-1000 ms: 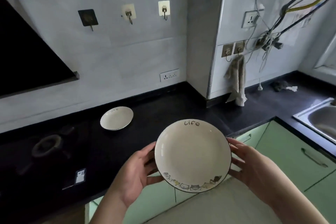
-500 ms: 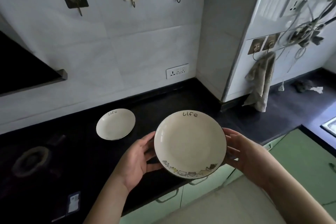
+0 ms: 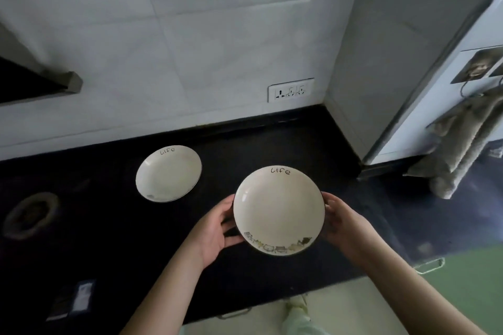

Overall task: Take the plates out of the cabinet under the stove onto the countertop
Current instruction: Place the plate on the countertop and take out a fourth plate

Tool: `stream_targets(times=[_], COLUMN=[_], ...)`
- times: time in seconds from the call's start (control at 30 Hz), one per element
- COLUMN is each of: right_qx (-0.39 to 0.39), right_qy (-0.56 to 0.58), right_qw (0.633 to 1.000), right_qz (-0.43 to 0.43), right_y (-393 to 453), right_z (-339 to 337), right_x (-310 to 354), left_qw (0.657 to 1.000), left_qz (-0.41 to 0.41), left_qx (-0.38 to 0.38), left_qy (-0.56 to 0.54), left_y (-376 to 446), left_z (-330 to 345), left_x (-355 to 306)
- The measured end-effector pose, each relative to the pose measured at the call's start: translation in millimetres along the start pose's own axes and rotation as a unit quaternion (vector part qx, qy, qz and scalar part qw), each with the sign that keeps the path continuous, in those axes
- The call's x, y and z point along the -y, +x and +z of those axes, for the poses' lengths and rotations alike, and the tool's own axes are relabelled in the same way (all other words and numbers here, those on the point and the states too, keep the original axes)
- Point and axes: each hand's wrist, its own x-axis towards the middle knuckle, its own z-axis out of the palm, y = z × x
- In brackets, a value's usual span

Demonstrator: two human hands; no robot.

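I hold a cream plate with "life" written at its far rim and small cat drawings at its near rim. My left hand grips its left edge and my right hand its right edge. The plate hovers over the black countertop, near its middle. A second matching plate lies flat on the countertop, to the left and farther back, apart from my hands.
A stove burner sits at the left of the counter, with a range hood above it. A wall socket is behind the plates. A towel hangs at the right. Green cabinet fronts lie below right.
The held plate has moved forward, from past the counter's front edge to above the counter. The view has tilted down and closer to the counter. The second plate has not moved.
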Motion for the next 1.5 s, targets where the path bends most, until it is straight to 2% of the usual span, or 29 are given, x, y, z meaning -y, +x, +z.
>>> stream_targets(times=[0.2,0.37,1.1,1.23,1.5], right_qx=[0.002,-0.037,-0.021,-0.044,-0.027], right_qy=[-0.033,-0.020,-0.037,-0.026,-0.055], right_qw=[0.999,0.997,0.996,0.995,0.994], right_qz=[0.032,0.063,0.080,0.081,0.089], right_y=[78.4,113.3,171.5,183.5,213.5], right_z=[-22.0,-30.2,-37.4,-27.6,2.0], right_x=[0.8,-2.7,-1.1,11.2,48.4], left_qw=[0.996,0.993,0.985,0.984,0.980], left_qz=[-0.046,-0.051,-0.056,-0.041,-0.013], left_qx=[-0.071,-0.101,-0.130,-0.142,-0.159], left_qy=[-0.028,-0.043,-0.096,-0.103,-0.120], left_y=[56.6,80.6,120.2,129.8,154.5], left_z=[23.0,35.9,40.7,40.5,40.3], left_x=[6.0,1.7,6.4,1.2,-22.8])
